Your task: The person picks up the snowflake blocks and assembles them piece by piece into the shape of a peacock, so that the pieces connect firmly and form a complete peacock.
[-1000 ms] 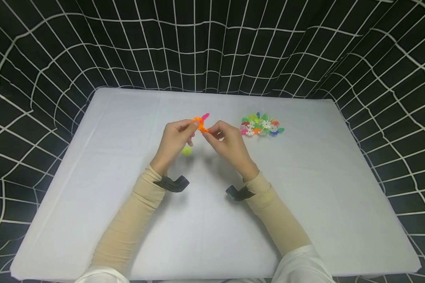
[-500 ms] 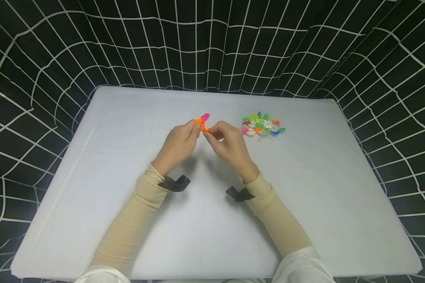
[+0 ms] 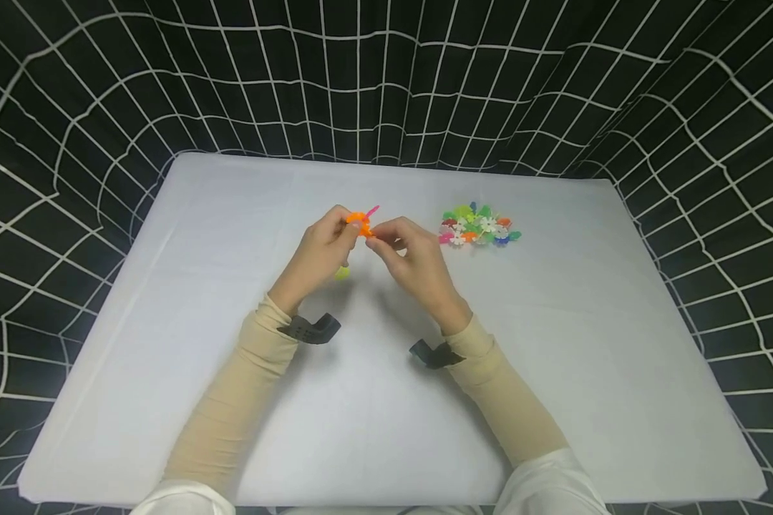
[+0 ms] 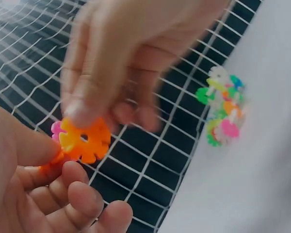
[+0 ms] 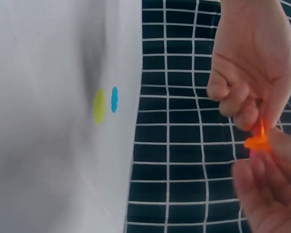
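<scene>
My left hand [image 3: 318, 250] pinches a small joined cluster of snowflake building discs above the table. One orange disc [image 4: 94, 145] faces the left wrist camera, and a pink disc [image 4: 56, 128] shows behind it. In the head view this pink disc [image 3: 373, 212] is seen nearly edge-on, sticking up from the orange part. My right hand [image 3: 419, 261] meets the cluster from the right, its thumb and fingertips pinching the edge of an orange disc [image 5: 256, 142]. Fingers cover where the discs join.
Right of the hands lies a pile of mixed-colour snowflake discs [image 3: 473, 229] on the white table [image 3: 554, 343]. A yellow disc [image 5: 99, 106] and a blue disc [image 5: 114, 99] lie below the hands. Behind the table hangs a black curtain [image 3: 386, 86] with white grid lines.
My left hand has rolled back and forth with the cluster, turning the pink disc from face-on to edge-on. The yellow disc shows again beneath it. My right hand has barely moved.
</scene>
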Motion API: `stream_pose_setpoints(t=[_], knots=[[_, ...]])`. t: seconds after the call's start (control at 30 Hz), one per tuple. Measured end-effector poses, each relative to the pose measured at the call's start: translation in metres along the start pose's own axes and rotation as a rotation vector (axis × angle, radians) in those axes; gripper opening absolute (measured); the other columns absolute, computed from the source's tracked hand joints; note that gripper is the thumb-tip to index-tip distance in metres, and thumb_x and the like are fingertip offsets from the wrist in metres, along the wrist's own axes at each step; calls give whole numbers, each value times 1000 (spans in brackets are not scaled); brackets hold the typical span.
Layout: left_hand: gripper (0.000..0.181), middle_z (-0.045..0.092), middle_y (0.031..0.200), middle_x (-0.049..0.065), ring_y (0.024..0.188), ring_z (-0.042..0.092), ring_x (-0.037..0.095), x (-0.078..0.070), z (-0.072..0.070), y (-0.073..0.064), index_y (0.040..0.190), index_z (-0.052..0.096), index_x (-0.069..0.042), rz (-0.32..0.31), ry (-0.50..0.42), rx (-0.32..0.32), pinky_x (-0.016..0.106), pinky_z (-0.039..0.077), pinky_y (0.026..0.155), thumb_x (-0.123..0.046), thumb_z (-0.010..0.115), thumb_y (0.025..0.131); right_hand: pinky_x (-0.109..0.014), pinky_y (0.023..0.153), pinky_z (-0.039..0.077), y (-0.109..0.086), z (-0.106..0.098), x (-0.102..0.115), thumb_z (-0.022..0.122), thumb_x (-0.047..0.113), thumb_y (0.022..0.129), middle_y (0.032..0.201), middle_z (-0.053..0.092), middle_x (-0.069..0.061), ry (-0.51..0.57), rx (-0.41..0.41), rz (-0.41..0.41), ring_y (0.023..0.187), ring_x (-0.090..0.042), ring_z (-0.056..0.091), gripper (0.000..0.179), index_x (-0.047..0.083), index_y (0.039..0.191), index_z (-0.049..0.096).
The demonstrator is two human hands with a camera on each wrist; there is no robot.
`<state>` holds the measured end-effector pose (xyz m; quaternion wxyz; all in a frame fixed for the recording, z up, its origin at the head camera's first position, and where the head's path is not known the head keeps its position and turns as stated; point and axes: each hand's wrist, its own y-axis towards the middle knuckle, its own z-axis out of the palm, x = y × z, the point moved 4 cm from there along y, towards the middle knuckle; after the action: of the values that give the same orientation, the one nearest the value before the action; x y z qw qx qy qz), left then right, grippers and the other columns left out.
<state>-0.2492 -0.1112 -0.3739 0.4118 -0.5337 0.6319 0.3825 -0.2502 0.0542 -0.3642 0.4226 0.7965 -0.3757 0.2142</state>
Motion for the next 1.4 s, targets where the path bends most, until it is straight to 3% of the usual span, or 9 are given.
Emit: stream_pose_setpoints(t=[0.17, 0.33, 0.5, 0.63, 0.83, 1.0, 1.1, 1.27, 1.4], knots=[[14, 55, 81, 5, 61, 53, 16, 3, -17, 1, 109, 56, -7, 14, -139, -87, 26, 46, 62, -19, 51, 105, -36, 84, 59, 0, 14, -13, 67, 16, 98, 105, 74, -8, -84, 259, 197, 92, -20, 67, 22, 5, 116, 70], [13, 57, 81, 3, 62, 53, 12, 0, -25, 1, 111, 56, -5, 15, -242, -100, 20, 47, 58, -15, 55, 104, -38, 88, 56, -1, 42, -31, 55, 17, 102, 112, 72, -6, -246, 552, 281, 97, -21, 64, 29, 10, 127, 68], [15, 60, 79, 1, 63, 54, 11, 1, -24, 1, 112, 63, -3, 7, -314, -70, 20, 51, 59, -12, 60, 101, -39, 78, 54, 0, 74, -41, 56, 28, 101, 106, 68, -8, -385, 724, 324, 91, -22, 60, 37, 16, 135, 63], [16, 61, 79, 0, 65, 56, 12, 2, -23, 0, 113, 65, -2, 8, -360, -50, 18, 52, 61, -12, 62, 101, -39, 69, 51, -1, 89, -41, 58, 32, 99, 105, 59, -6, -502, 787, 293, 88, -22, 57, 33, 21, 130, 63], [15, 60, 81, 0, 68, 55, 12, -1, -26, 1, 112, 63, -3, 29, -383, -42, 19, 54, 61, -13, 60, 102, -36, 67, 50, -3, 89, -39, 67, 26, 93, 101, 57, -2, -490, 774, 283, 90, -20, 55, 24, 17, 115, 63], [9, 58, 82, 1, 69, 55, 14, 2, -31, 2, 108, 63, -9, 19, -458, -32, 19, 54, 61, -16, 59, 103, -32, 76, 50, 0, 76, -43, 70, 21, 94, 94, 65, -2, -233, 772, 295, 87, -20, 57, 14, 13, 105, 65], [7, 61, 86, 1, 73, 54, 15, 4, -33, 2, 106, 63, -13, 29, -535, -24, 20, 53, 61, -17, 58, 103, -29, 77, 54, 8, 56, -40, 71, 19, 94, 93, 69, -4, -10, 636, 337, 86, -22, 61, 12, 11, 103, 69], [8, 63, 92, 1, 78, 53, 17, 3, -34, 2, 107, 62, -14, 45, -635, 11, 23, 51, 63, -17, 55, 104, -29, 74, 61, 17, 18, -23, 72, 18, 95, 98, 72, -12, 321, 264, 441, 85, -31, 68, 18, 6, 108, 69], [8, 63, 92, 0, 77, 53, 17, 3, -32, 2, 106, 62, -15, 47, -662, 15, 24, 52, 62, -17, 55, 104, -30, 74, 63, 18, 6, -12, 68, 14, 97, 104, 73, -17, 439, 160, 424, 86, -27, 69, 20, 1, 113, 69]])
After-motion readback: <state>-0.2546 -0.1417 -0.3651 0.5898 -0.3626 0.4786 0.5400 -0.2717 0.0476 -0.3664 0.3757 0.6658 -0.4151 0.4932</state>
